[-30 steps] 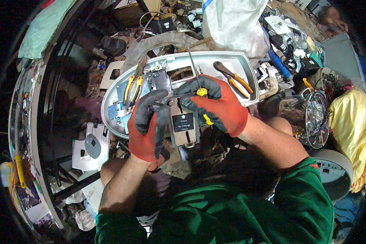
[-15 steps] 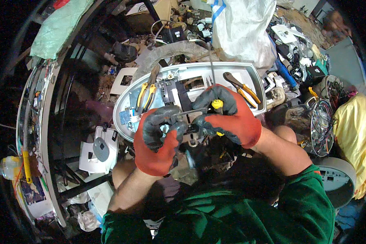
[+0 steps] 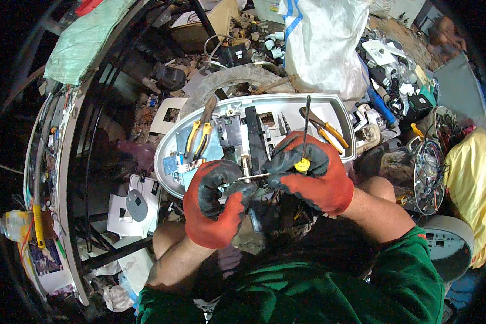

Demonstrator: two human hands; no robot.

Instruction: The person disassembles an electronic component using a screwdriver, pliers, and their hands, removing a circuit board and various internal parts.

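Note:
Both my hands wear red gloves with black-coated fingers. Between them, in front of a pale boat-shaped casing (image 3: 349, 129), they pinch a thin, flat strip (image 3: 255, 176) edge-on. My left hand (image 3: 213, 208) is closed on its left end. My right hand (image 3: 316, 175) has fingertips at the other end and also grips a screwdriver (image 3: 302, 164) with a yellow handle, its dark shaft pointing up and away. Inside the casing lie yellow-handled pliers (image 3: 200, 137) at the left, cutters (image 3: 329, 132) at the right, and a long black part (image 3: 255, 132) in the middle.
A white sack (image 3: 324, 48) stands behind the casing. Heaped electronic scrap (image 3: 383, 70) and a container of wires (image 3: 431, 167) are to the right. Along the left runs a dark metal frame (image 3: 86, 216). A grey disc-like device (image 3: 137, 205) lies on a white panel.
Both hands have come slightly lower in the view. The strip now shows edge-on, and the screwdriver's shaft stands out clearly above the right hand. The casing appears a little lower too.

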